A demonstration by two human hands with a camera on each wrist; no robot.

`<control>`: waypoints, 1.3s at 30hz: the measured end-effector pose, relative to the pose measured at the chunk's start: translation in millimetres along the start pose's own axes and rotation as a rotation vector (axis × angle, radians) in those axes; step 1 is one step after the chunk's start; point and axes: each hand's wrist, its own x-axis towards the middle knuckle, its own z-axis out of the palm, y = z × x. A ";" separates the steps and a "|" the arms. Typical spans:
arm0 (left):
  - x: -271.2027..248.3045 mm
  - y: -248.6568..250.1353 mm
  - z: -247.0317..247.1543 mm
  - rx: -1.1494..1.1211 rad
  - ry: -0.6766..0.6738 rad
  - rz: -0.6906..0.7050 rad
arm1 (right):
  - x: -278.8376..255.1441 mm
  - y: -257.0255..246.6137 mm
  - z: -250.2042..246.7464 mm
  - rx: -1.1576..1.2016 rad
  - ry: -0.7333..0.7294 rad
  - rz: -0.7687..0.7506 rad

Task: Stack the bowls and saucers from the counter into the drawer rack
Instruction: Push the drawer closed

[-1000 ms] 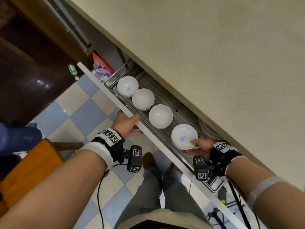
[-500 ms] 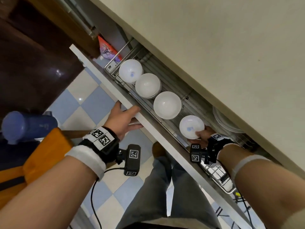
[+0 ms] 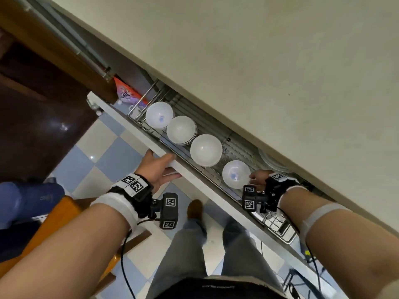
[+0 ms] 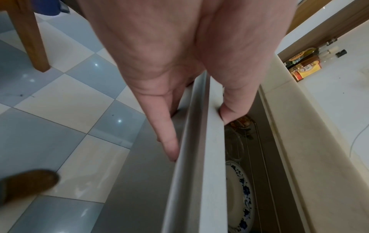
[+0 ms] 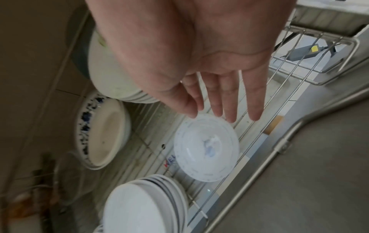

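At the near end of the drawer rack (image 3: 278,223), right hand (image 3: 258,176) now off the small blue-marked bowl (image 3: 236,174): held half a second ago, released since, fingers (image 5: 229,100) straight and spread, tips just beside its rim. Bowl set alone on the wires, fourth in a row beside three white stacks (image 3: 206,149). One more piece placed, by the look of it; counter pieces out of view. Left hand (image 3: 156,169) clamped as before on the drawer front (image 4: 199,173), thumb over the top edge, fingers along the outer face.
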 end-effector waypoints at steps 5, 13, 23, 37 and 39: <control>-11.7 9.6 -8.2 0.100 -0.100 -0.041 | -54.2 -12.7 7.0 0.166 0.096 -0.017; 22.6 52.1 -39.5 0.275 -0.273 -0.051 | -188.3 14.8 65.2 0.427 0.218 -0.144; 42.1 95.3 -63.8 0.141 -0.322 -0.068 | -190.9 56.5 147.4 0.967 0.390 -0.270; 56.2 117.6 -24.3 0.215 -0.423 -0.019 | -157.0 8.8 127.2 1.226 0.504 -0.385; 60.1 122.3 -14.0 0.213 -0.424 -0.010 | -149.9 1.2 120.9 1.254 0.537 -0.404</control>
